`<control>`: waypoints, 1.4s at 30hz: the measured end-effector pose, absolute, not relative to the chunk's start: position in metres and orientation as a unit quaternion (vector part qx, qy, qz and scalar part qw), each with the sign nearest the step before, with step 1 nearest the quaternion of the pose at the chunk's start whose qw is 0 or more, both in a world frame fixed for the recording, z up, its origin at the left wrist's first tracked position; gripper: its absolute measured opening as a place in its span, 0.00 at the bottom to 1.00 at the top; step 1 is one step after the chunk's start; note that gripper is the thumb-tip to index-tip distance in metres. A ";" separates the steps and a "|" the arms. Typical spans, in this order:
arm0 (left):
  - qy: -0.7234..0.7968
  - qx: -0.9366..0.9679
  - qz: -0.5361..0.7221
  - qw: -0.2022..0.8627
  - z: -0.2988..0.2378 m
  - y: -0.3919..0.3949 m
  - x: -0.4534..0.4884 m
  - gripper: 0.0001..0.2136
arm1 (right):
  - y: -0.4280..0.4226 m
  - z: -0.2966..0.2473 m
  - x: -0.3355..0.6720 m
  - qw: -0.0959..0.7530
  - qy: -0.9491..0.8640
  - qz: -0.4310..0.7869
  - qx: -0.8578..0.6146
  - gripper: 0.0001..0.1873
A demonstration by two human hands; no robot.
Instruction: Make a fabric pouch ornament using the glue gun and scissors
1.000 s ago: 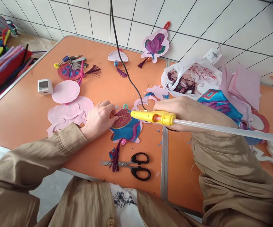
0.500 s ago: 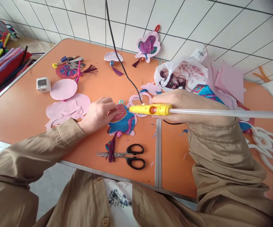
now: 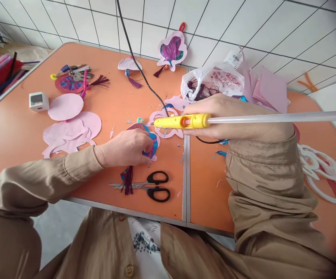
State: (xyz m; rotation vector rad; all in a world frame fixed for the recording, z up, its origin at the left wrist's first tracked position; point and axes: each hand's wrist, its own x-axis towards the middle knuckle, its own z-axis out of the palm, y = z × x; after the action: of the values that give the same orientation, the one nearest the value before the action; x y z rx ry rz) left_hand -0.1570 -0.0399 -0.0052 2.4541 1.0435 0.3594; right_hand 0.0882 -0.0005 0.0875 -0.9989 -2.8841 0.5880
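Observation:
My right hand (image 3: 226, 110) grips a yellow glue gun (image 3: 182, 121), its nozzle pointing left, with a long translucent glue stick (image 3: 272, 117) running out of its back. The nozzle tip is close to the upper right edge of a blue and purple patterned ornament (image 3: 154, 144) backed in pink. Over that ornament lies my left hand (image 3: 127, 147), fingers curled and closed; what they pinch is hidden under the hand. A turquoise loop (image 3: 139, 120) shows at the ornament's top. Its dark purple tassel (image 3: 129, 182) hangs across the blades of black-handled scissors (image 3: 158, 186).
Pink cutouts (image 3: 66, 106) and a small white cube (image 3: 38, 101) lie left. Behind are keys (image 3: 77, 75), a half-round tasselled ornament (image 3: 129, 64) and a plastic bag (image 3: 214, 79) of cords. The glue gun's black cable (image 3: 137, 62) crosses from above. White loops (image 3: 322, 170) lie right.
My left hand has moved right and down, from the ornament's left edge to over its middle, now covering much of it. My right hand still holds the glue gun. The view has shifted slightly.

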 end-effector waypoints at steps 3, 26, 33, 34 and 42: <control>0.358 0.913 0.083 0.175 -0.007 -0.044 -0.152 0.11 | 0.000 0.086 0.090 0.014 -0.930 0.179 -0.321 0.15; 0.466 0.828 0.137 0.279 -0.005 -0.019 -0.176 0.05 | 0.007 0.079 0.088 0.021 -0.942 0.183 -0.282 0.11; 0.593 0.759 0.159 0.216 -0.003 0.007 -0.208 0.08 | 0.006 0.077 0.088 0.008 -0.934 0.187 -0.304 0.16; 0.597 0.756 0.147 0.226 -0.002 0.007 -0.209 0.09 | 0.006 0.076 0.089 0.009 -0.936 0.186 -0.297 0.16; 0.590 0.778 0.052 0.208 0.012 -0.009 -0.205 0.07 | 0.008 0.067 0.089 -0.058 -0.924 0.170 -0.336 0.10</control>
State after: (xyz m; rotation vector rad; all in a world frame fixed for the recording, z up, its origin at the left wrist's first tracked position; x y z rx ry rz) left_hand -0.2052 -0.0092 0.0120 2.1663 1.6414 0.1438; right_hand 0.0887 0.0078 0.0673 -1.0972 -3.0172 0.5555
